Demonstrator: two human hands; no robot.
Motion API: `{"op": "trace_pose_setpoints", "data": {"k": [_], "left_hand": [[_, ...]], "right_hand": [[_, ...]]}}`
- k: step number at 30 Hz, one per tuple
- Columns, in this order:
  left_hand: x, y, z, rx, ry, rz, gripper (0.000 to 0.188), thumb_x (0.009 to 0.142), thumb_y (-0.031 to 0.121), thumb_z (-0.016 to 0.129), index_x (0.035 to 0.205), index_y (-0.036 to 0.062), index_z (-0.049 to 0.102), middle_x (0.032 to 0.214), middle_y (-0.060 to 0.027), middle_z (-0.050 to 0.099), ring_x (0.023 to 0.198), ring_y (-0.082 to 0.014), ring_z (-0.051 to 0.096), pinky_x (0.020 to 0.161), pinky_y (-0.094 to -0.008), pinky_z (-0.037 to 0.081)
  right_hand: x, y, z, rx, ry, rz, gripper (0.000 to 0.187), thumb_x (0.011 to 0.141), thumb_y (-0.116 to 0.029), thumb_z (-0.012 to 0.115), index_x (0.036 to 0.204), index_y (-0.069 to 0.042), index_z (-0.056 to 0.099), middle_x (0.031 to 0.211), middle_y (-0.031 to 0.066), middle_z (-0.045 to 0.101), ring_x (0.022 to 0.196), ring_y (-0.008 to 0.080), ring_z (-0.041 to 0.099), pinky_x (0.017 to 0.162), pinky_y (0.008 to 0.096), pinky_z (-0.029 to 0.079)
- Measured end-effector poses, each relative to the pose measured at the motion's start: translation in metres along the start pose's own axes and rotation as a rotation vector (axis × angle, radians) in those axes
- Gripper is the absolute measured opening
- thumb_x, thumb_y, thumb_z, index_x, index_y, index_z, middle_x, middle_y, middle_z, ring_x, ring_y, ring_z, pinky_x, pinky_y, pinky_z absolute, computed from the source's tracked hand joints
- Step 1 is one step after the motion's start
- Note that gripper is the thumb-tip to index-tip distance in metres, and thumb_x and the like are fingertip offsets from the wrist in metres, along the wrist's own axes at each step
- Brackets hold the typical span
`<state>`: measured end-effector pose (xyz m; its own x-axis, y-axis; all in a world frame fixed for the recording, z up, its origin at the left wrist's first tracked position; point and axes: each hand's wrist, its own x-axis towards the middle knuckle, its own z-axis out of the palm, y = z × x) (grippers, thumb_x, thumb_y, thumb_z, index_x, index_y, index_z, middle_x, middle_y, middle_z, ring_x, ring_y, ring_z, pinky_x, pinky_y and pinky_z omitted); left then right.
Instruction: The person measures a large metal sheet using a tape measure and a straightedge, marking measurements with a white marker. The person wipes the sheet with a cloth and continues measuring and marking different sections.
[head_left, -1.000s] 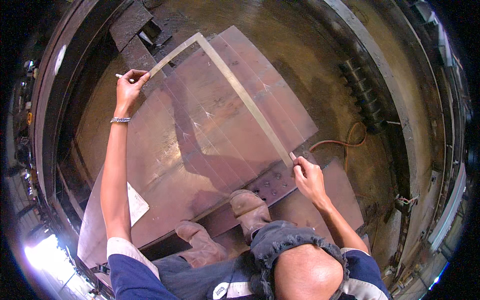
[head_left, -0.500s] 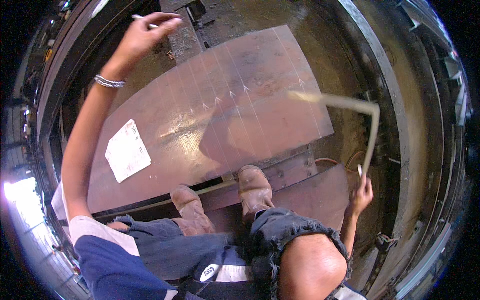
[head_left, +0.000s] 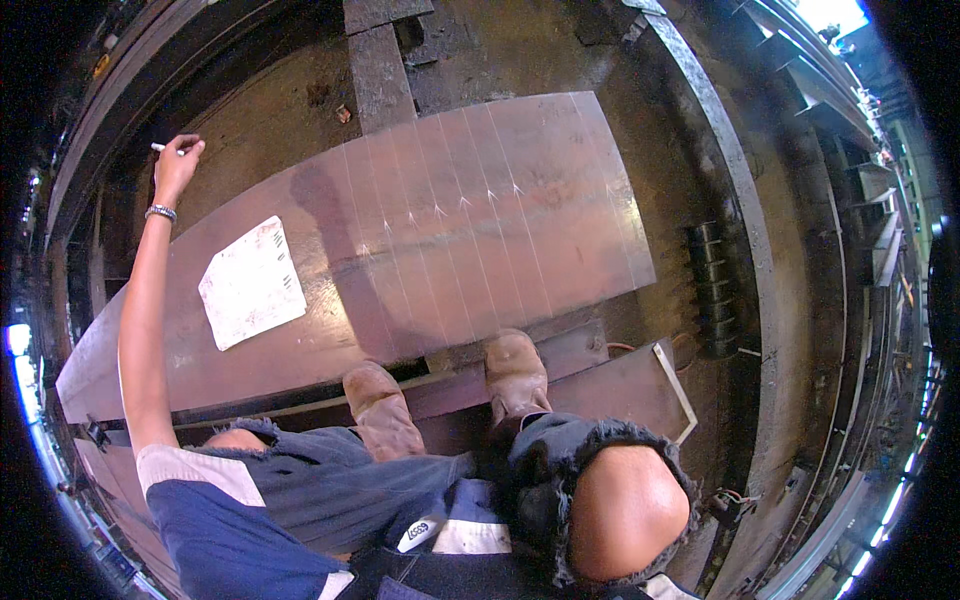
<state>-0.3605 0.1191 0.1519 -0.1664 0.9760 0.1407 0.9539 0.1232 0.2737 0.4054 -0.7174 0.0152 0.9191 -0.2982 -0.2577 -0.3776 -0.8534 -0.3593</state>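
Note:
My left hand, arm stretched out over the far-left edge of the steel plate, has its fingers closed on a white chalk stick. Thin white lines with arrow-like marks run across the reddish-brown plate. On the plate's left part lies a white sheet with a cut corner and dark marks. A pale L-shaped square shows beyond my right knee, at the edge of a lower plate. My right hand is out of sight; whether it touches the square is hidden.
My boots stand at the plate's near edge. A steel beam extends beyond the far edge. On the right are a dark ribbed piece and a long steel rail. Brown ground shows around them.
My left hand has moved left and nearer, still with the chalk. My right hand has gone out of view. The L-shaped square has dropped from above the plate to beside my right knee.

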Motion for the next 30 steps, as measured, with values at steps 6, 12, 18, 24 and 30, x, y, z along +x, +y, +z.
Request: {"op": "trace_pose_setpoints", "data": {"k": [6,12,18,24,30], "left_hand": [[-0.027,-0.023,-0.002,0.028,0.020,-0.023,0.032,0.087,0.034,0.069,0.110,0.0113,0.071,0.104,-0.0098,0.073,0.098,-0.0239,0.070,0.087,-0.0337,0.052],[-0.059,-0.069,0.019,-0.048,-0.032,0.055,0.030,0.090,0.030,0.068,0.110,0.0071,0.068,0.098,-0.0088,0.072,0.093,-0.0189,0.067,0.083,-0.0317,0.050],[-0.144,-0.149,0.031,0.075,-0.095,0.010,0.027,0.091,0.019,0.068,0.108,-0.0007,0.067,0.099,-0.0112,0.071,0.093,-0.0171,0.065,0.083,-0.0308,0.050],[-0.235,-0.061,0.001,0.101,-0.408,-0.364,0.017,0.088,0.008,0.065,0.102,-0.0022,0.066,0.083,-0.0091,0.067,0.073,-0.0145,0.064,0.059,-0.0277,0.054],[-0.243,-0.037,-0.020,0.120,-0.363,-0.373,0.020,0.086,0.009,0.068,0.102,-0.0031,0.066,0.082,-0.0083,0.066,0.063,-0.0137,0.062,0.055,-0.0280,0.051]], "right_hand": [[0.012,-0.020,-0.059,-0.154,0.105,-0.169,0.051,0.086,-0.037,0.071,0.118,-0.002,0.055,0.073,0.0052,0.065,0.066,0.0214,0.062,0.061,0.0353,0.049],[0.015,-0.016,-0.084,-0.296,0.164,-0.241,0.061,0.085,-0.039,0.071,0.129,-0.004,0.049,0.076,0.0068,0.067,0.069,0.0229,0.064,0.065,0.0361,0.051],[-0.011,0.053,-0.005,-0.464,0.048,-0.270,0.072,0.083,-0.040,0.072,0.139,-0.005,0.043,0.080,0.0084,0.069,0.072,0.0243,0.067,0.068,0.0370,0.053],[-0.040,0.078,0.062,-0.481,-0.078,-0.452,0.058,0.086,-0.037,0.071,0.129,-0.003,0.053,0.079,0.0060,0.067,0.068,0.0197,0.061,0.065,0.0344,0.051],[-0.053,0.066,0.091,-0.536,-0.151,-0.424,0.043,0.085,-0.032,0.072,0.112,0.001,0.067,0.079,0.0074,0.065,0.067,0.0188,0.057,0.064,0.0334,0.050]]}}
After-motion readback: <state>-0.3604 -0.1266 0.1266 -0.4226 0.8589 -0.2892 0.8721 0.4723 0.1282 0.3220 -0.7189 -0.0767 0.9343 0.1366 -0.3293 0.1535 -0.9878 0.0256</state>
